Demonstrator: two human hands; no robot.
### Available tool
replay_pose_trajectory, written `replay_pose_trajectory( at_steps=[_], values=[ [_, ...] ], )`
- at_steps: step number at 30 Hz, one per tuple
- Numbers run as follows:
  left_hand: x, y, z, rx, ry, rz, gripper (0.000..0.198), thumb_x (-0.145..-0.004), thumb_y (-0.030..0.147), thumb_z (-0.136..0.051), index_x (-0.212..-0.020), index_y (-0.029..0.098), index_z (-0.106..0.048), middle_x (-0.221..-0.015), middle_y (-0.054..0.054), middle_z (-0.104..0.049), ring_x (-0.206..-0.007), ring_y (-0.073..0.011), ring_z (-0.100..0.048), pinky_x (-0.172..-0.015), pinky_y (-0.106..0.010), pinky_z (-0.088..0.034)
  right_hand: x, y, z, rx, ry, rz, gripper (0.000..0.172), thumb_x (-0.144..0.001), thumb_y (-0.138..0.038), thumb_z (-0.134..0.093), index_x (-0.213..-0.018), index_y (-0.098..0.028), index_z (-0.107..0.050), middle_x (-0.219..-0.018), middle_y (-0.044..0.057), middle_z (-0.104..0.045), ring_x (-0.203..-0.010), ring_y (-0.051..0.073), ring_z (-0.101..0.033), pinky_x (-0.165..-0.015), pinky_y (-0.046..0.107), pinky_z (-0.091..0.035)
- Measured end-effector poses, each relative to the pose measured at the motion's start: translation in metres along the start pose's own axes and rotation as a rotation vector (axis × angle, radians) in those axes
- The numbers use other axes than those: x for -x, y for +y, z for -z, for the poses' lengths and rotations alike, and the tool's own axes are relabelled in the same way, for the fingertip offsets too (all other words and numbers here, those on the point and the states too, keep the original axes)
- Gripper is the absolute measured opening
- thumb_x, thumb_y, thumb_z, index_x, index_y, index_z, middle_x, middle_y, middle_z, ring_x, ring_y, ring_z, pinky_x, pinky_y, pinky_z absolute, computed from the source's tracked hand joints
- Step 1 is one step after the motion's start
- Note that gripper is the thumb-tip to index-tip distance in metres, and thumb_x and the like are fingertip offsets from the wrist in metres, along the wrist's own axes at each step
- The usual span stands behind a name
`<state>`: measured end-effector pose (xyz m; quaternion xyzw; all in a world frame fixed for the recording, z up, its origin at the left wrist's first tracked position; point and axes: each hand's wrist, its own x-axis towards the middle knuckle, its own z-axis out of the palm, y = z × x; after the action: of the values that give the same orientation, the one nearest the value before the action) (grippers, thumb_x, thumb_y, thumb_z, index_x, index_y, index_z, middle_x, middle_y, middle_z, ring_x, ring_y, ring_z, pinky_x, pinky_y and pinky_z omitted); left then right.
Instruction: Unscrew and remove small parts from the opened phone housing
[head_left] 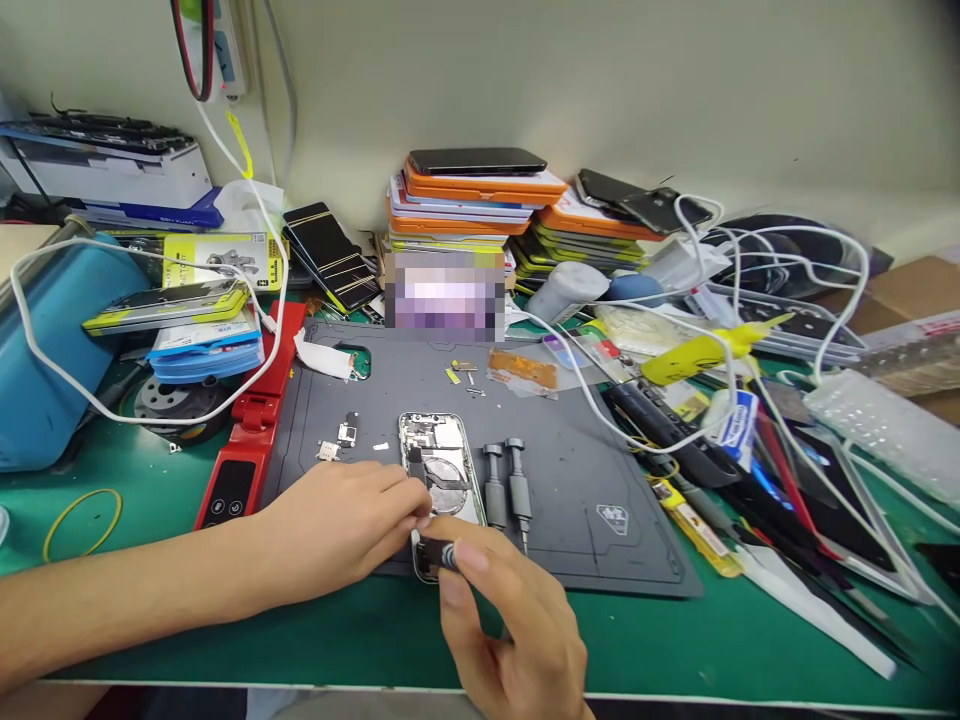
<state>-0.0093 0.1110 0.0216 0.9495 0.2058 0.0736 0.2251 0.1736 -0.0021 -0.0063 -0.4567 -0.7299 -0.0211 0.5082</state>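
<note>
An opened phone body [442, 460] lies on a dark grey work mat [585, 480], its insides showing. My left hand [337, 525] rests on the mat at the phone's lower left, with its fingers curled against the phone's side. My right hand [510, 620] is at the phone's near end, thumb and forefinger pinched on a small dark part [435, 553]. Two small grey screwdrivers [506, 485] lie on the mat just right of the phone. Tiny loose parts [337, 440] sit to the phone's left.
Stacks of orange and yellow phone boxes [472, 200] stand at the back. A red tool [251, 430] lies left of the mat, a blue case [45, 350] at far left. White cables [750, 300], a yellow tool [705, 350] and several other tools crowd the right side. A yellow rubber band [82, 520] lies on the green table.
</note>
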Motion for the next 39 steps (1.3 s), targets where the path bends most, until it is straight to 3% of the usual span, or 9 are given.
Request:
replay_pose_trajectory(
  at_steps=[4,10,14,29,35,39],
  values=[
    [0.000,0.001,0.000,-0.004,-0.012,0.002,0.006,-0.111,0.020,-0.056,-0.111,0.023,-0.061,-0.102,0.001,-0.073,-0.088,-0.0186,-0.071,-0.067,-0.029,-0.047,0.005,0.001,0.000,0.003,-0.011,0.024,0.055,-0.094,-0.001,-0.063,-0.145,-0.022,-0.061,-0.113,0.014,-0.083,-0.097,0.023,-0.084,-0.075,0.034,-0.072],
    [0.000,0.002,0.001,-0.020,-0.019,0.000,0.005,-0.111,0.020,-0.057,-0.109,0.023,-0.061,-0.101,0.001,-0.073,-0.087,-0.0196,-0.070,-0.068,-0.030,-0.047,0.009,0.002,0.001,-0.024,-0.011,0.037,0.065,-0.091,0.005,-0.056,-0.152,-0.018,-0.056,-0.122,0.017,-0.080,-0.110,0.024,-0.082,-0.080,0.038,-0.073],
    [0.001,0.001,0.000,-0.033,-0.016,-0.008,0.008,-0.111,0.017,-0.054,-0.112,0.022,-0.061,-0.101,0.000,-0.072,-0.087,-0.0205,-0.070,-0.068,-0.032,-0.047,0.009,0.003,0.002,-0.028,0.001,-0.004,0.068,-0.095,0.002,-0.057,-0.158,-0.022,-0.051,-0.123,0.015,-0.079,-0.113,0.024,-0.081,-0.084,0.041,-0.073],
    [-0.001,0.001,0.004,0.006,-0.020,-0.002,0.009,-0.113,0.025,-0.054,-0.112,0.023,-0.063,-0.103,0.001,-0.075,-0.088,-0.0203,-0.072,-0.067,-0.032,-0.044,0.020,0.003,-0.001,-0.116,0.071,-0.067,0.068,-0.098,0.002,-0.055,-0.163,-0.017,-0.049,-0.132,0.017,-0.075,-0.120,0.026,-0.078,-0.093,0.043,-0.072],
    [-0.002,0.004,0.006,-0.027,-0.022,-0.067,0.010,-0.111,0.025,-0.059,-0.108,0.022,-0.068,-0.099,0.001,-0.073,-0.081,-0.0191,-0.069,-0.063,-0.033,-0.043,0.016,0.003,-0.005,-0.086,0.134,-0.174,0.073,-0.091,0.006,-0.072,-0.157,-0.021,-0.055,-0.112,0.011,-0.082,-0.096,0.022,-0.083,-0.078,0.035,-0.074],
    [-0.001,0.003,0.006,0.003,-0.034,-0.097,0.005,-0.107,0.027,-0.068,-0.108,0.023,-0.070,-0.100,0.002,-0.073,-0.080,-0.0187,-0.069,-0.064,-0.033,-0.045,0.013,0.001,-0.005,-0.152,0.219,-0.216,0.076,-0.089,0.010,-0.071,-0.156,-0.022,-0.055,-0.110,0.009,-0.081,-0.094,0.022,-0.084,-0.076,0.035,-0.075]
  ],
)
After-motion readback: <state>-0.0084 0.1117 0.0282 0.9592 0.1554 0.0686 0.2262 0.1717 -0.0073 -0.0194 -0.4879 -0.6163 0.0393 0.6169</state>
